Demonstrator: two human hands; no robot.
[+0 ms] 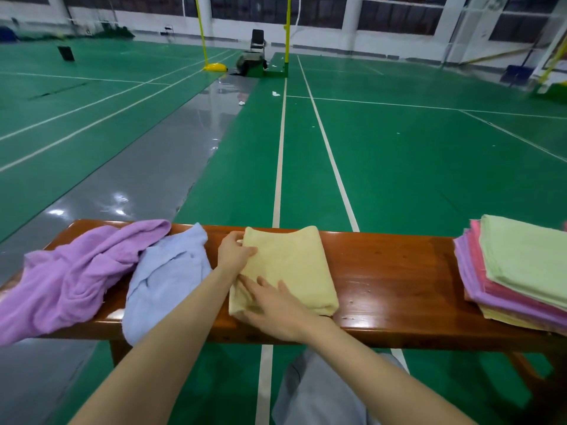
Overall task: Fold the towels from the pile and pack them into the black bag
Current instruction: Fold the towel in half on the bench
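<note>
Unfolded pile: crumpled purple terry towel [70,277] and pale blue towel [167,277], left end of the brown wooden desk [392,271].
Left hand [234,251]: grip pinches the folded yellow towel [291,268] at its far-left corner.
Right hand [276,308]: fingers flat, pressing its near-left edge.
Folded stack [518,271]: right, well apart; bare desk between.
Black bag: not visible.
</note>
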